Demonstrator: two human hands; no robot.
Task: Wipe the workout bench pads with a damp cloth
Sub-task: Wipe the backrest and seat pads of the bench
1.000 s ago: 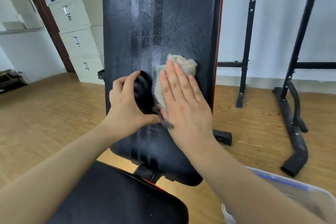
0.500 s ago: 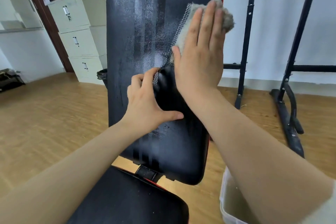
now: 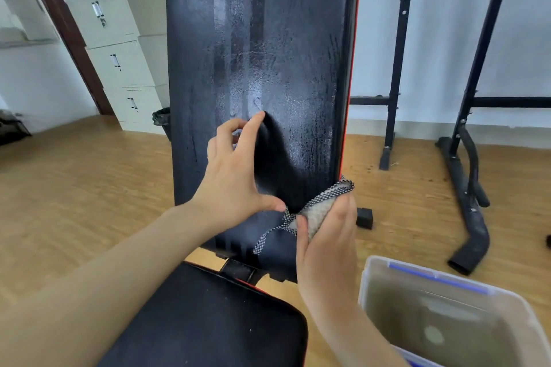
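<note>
Water tub (image 3: 530, 319) sits right of the bench (image 3: 256, 53); your left hand (image 3: 235, 176) rests spread open on the backrest, right hand (image 3: 328, 235) clamps the cloth (image 3: 319, 211).

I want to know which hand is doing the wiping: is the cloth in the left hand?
No. The cloth is gripped in the right hand at the back pad's lower right edge.

Upright black back pad (image 3: 268, 39) streaked wet, left hand (image 3: 235, 176) spread on it, right hand (image 3: 328, 235) just beside gripping cloth (image 3: 319, 211), tub (image 3: 453, 316) below right hand
</note>
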